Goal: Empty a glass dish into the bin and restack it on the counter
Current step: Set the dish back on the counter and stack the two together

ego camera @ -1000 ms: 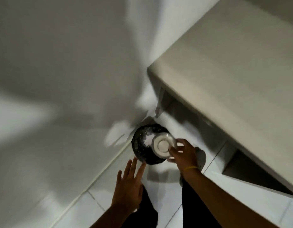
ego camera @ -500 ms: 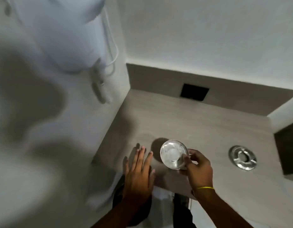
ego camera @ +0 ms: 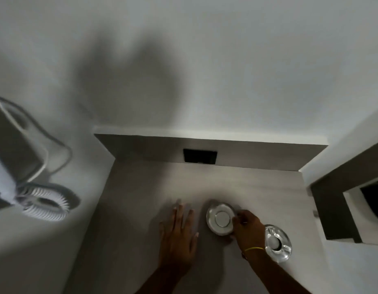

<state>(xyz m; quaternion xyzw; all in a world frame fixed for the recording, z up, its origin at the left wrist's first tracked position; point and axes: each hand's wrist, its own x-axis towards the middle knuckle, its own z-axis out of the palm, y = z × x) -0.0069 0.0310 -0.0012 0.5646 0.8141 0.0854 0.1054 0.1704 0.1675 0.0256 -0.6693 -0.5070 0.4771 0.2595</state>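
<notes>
Right hand (ego camera: 248, 227) holds glass dish (ego camera: 220, 219) tilted above counter (ego camera: 141, 187).

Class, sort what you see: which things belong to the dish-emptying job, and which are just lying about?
Job: held dish, right hand, second dish, counter.
Lying about: white appliance, its coiled hose, black socket plate, open left hand.

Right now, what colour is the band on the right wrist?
Yellow: a thin band around the right wrist, just behind the right hand. The head view shows it.
</notes>
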